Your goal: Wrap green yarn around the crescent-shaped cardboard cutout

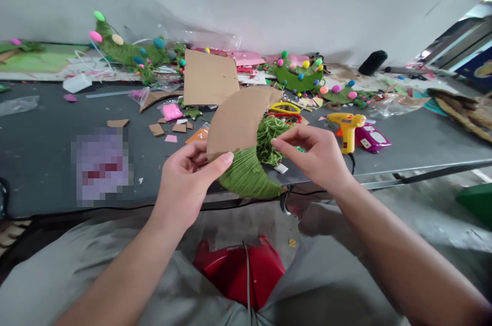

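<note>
My left hand (192, 177) grips a cardboard crescent (236, 121) at its outer edge, thumb on the front face. The lower half of the crescent is wound closely with green yarn (249, 175); its upper half is bare brown card. On the inner side of the curve, my right hand (315, 154) is closed, thumb and forefinger pinched on yarn at the loose green bundle (269, 134). The exact strand between those fingertips is hard to make out. Behind the bundle lie scissors with yellow and red handles (284, 108), partly covered.
A yellow glue gun (347, 128) stands right of my right hand beside a purple packet (371, 137). Finished green crescents with coloured pompoms (300, 80) line the wall. Cardboard scraps (157, 129) and a cardboard sheet (211, 77) lie behind. A red stool (242, 269) is below.
</note>
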`<action>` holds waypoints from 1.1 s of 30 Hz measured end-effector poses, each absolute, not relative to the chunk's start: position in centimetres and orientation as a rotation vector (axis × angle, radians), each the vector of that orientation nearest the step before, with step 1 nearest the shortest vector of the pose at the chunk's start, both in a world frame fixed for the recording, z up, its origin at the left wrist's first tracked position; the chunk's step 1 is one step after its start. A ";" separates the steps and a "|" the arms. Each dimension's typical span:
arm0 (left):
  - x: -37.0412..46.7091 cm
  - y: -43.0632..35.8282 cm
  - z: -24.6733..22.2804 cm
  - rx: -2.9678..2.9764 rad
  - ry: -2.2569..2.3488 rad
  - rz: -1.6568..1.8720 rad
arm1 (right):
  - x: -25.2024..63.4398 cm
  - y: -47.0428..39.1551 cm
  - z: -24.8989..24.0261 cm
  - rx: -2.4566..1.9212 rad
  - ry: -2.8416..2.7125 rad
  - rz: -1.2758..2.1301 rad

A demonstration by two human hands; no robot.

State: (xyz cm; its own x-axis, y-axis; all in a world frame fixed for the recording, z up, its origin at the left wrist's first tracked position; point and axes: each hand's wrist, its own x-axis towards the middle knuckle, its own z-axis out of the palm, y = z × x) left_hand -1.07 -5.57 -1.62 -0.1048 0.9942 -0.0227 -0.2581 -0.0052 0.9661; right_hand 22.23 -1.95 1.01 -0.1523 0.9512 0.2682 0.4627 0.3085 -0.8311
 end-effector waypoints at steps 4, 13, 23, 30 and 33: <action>-1.1 -5.6 -1.5 0.952 1.077 1.377 | 21.3 -2.0 1.0 -1.217 -1.710 0.996; -0.9 -5.6 -1.4 1.041 1.138 1.348 | 18.3 -3.5 1.4 -1.241 -1.684 1.139; -0.9 -5.7 -1.6 1.157 1.269 1.344 | 17.8 -3.4 0.7 -1.275 -1.650 1.107; -1.1 -5.5 -1.6 1.127 1.225 1.342 | 17.8 -3.2 0.9 -1.245 -1.679 1.098; -1.1 -5.6 -1.6 1.118 1.221 1.335 | 17.8 -3.3 0.9 -1.251 -1.682 1.088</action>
State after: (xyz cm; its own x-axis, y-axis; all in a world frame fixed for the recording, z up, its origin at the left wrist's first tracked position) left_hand -1.09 -5.58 -1.62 -0.1056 0.9943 0.0169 -0.0719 -0.0246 0.9971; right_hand 17.80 -3.27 0.88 -0.2313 0.9693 0.0831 0.3215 0.1567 -0.9339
